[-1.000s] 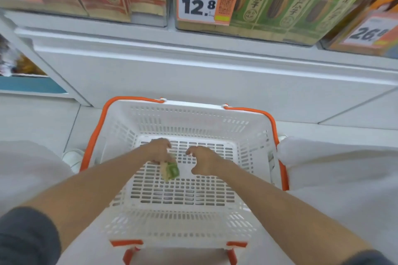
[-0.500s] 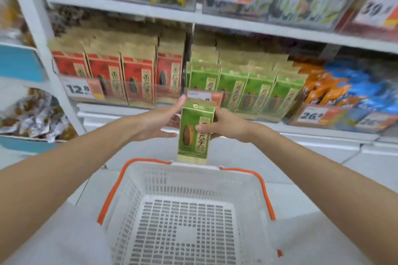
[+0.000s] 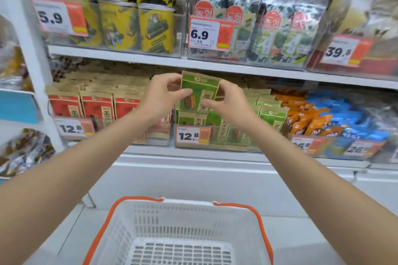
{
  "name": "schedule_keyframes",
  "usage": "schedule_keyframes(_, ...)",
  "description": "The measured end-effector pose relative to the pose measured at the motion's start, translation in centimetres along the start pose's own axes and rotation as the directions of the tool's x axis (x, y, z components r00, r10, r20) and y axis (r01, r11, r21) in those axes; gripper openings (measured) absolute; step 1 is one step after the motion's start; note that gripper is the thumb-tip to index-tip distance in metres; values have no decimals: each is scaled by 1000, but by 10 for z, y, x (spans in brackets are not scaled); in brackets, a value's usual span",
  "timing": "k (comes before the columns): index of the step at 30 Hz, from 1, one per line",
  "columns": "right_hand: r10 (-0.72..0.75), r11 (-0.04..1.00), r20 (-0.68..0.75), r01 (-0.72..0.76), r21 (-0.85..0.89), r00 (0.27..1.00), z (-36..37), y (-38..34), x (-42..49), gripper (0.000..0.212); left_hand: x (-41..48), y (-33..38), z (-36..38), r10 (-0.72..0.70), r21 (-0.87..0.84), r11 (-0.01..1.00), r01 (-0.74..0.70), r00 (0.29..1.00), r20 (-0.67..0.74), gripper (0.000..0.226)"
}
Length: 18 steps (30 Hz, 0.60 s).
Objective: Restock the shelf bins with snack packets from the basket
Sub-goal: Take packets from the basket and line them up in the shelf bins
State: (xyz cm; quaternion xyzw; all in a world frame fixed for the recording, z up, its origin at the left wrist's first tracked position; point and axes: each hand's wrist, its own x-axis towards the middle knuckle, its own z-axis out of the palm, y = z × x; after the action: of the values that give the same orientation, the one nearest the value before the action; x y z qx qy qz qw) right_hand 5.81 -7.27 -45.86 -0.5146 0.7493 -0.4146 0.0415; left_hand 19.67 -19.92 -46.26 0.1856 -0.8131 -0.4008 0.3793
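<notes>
Shelf bin (image 3: 237, 144) of green packs (image 3: 273, 118) sits straight ahead, basket (image 3: 189, 201) well below. Green packet (image 3: 199, 92) is upright above that bin, pinched at both sides by my L hand (image 3: 160, 94) & R hand (image 3: 228, 103). Best approach: keep it upright, face out, slide it down behind the front row. Bin tag (image 3: 192, 135) reads 12.8; packet print's too blurred to read.

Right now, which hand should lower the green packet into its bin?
Right hand, probably: it holds the green packet directly above the green bin; the left hand is over red packets.
</notes>
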Motion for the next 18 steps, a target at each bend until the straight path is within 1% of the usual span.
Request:
schedule_keyframes(1,32,999,-14,-33,-19,999,6,7,5,50,5,-4,3,7,24,1000,-8,1000,13,15)
schedule_keyframes(2,68,997,-6,-68,-32,998,12,13,7,54,9,-13,6,3,51,999,-5,999,38,15)
schedule_keyframes(3,104,994,27,-103,-44,994,19,19,8,50,10,-23,10,-12,77,997,7,998,65,16)
schedule_keyframes(5,124,991,92,-119,-60,988,34,29,9,33,6,-40,17,-51,127,991,41,996,72,18)
schedule_keyframes(6,109,993,88,-103,-65,990,39,32,12,34,6,-48,18,-66,131,990,59,997,50,18)
schedule_keyframes(7,86,994,72,-80,-78,994,41,32,16,40,9,-54,18,-79,123,990,75,996,34,18)
schedule_keyframes(9,42,994,33,-39,-99,999,38,30,25,54,16,-59,14,-91,114,990,84,994,61,18)
schedule_keyframes(11,12,988,18,-9,-154,1000,35,29,33,58,21,-60,11,-90,119,990,80,992,85,22)
schedule_keyframes(14,6,962,14,-2,-275,1000,36,33,40,69,22,-64,12,-84,158,985,72,994,67,22)
schedule_keyframes(18,-13,946,30,22,-323,999,37,37,47,74,29,-72,11,-80,240,969,62,995,66,19)
